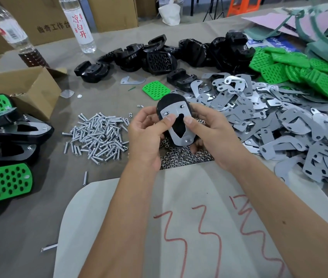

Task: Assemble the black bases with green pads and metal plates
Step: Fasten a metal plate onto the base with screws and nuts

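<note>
I hold one black base [168, 102] upright above the table, with a grey metal plate [176, 137] on the side facing me. Three screw ends poke through the plate. My left hand [149, 133] grips the base from the left, thumb pressed on the plate's upper left. From the right my right hand [209, 135] grips it, its thumb on the plate's right arm. A loose green pad [156, 90] lies just behind. Loose black bases [159, 61] are heaped at the back, green pads [303, 73] at the far right, metal plates [279, 125] in a big pile on the right.
Screws [98, 135] lie heaped left of my hands and small nuts [183, 157] under them. Finished assemblies [4, 177] are stacked at the left edge beside an open carton [24, 87]. Two bottles [78, 25] stand at the back. A white sheet with red marks [179, 227] covers the near table.
</note>
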### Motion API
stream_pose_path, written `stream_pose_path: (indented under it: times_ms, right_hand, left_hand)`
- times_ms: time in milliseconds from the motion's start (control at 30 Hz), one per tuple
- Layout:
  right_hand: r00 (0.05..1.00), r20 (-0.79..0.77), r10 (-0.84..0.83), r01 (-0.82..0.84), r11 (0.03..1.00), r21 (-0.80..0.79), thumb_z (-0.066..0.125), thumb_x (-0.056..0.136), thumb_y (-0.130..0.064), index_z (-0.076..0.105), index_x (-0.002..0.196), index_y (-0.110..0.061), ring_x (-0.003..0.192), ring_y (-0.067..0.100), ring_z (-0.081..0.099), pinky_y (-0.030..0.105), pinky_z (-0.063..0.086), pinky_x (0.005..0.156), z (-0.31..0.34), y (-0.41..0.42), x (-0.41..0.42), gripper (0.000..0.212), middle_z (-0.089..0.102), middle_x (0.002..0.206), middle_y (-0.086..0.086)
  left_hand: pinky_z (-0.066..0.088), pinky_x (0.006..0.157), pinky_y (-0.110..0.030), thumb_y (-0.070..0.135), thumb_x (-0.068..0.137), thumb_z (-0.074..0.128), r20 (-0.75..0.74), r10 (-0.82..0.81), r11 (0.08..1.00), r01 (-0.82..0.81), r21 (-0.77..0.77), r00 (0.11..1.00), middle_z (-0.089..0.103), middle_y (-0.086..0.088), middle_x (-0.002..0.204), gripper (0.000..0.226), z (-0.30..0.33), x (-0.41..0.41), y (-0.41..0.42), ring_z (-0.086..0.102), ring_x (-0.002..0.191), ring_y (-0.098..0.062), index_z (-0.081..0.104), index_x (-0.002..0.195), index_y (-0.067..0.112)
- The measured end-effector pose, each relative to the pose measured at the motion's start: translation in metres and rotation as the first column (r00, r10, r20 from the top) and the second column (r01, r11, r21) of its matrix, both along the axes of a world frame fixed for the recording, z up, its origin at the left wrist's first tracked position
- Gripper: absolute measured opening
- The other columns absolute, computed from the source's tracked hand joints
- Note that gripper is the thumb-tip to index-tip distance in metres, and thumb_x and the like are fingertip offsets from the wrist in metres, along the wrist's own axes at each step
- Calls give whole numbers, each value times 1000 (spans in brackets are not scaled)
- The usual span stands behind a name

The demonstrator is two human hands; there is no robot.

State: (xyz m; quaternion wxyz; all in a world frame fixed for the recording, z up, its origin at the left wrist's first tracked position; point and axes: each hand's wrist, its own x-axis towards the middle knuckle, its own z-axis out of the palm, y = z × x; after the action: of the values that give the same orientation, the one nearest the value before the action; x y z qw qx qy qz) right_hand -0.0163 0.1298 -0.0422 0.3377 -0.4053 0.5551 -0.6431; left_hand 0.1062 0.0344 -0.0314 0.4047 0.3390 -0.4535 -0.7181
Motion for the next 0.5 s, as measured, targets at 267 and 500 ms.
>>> stream_pose_path:
  times_ms: [267,500]
  right_hand:
    - [896,-392,-207,244,968,49,62,103,-21,72,105,-19,64,22,69,37,56,54,0,3,-4,10,71,89,-2]
    - [596,-791,140,195,930,312,84,84,-40,72,87,-32,76,0,54,33,46,69,9,15,-20,14,61,87,-12]
  left_hand:
    - [37,47,-17,-12,77,78,-80,116,993,-114,29,990,63,-3,76,28,0,5,-9,51,53,-8,69,94,9]
    - [36,45,-15,-13,79,77,-52,167,986,-166,23,985,59,8,61,26,-3,9,-17,49,50,-5,70,92,8]
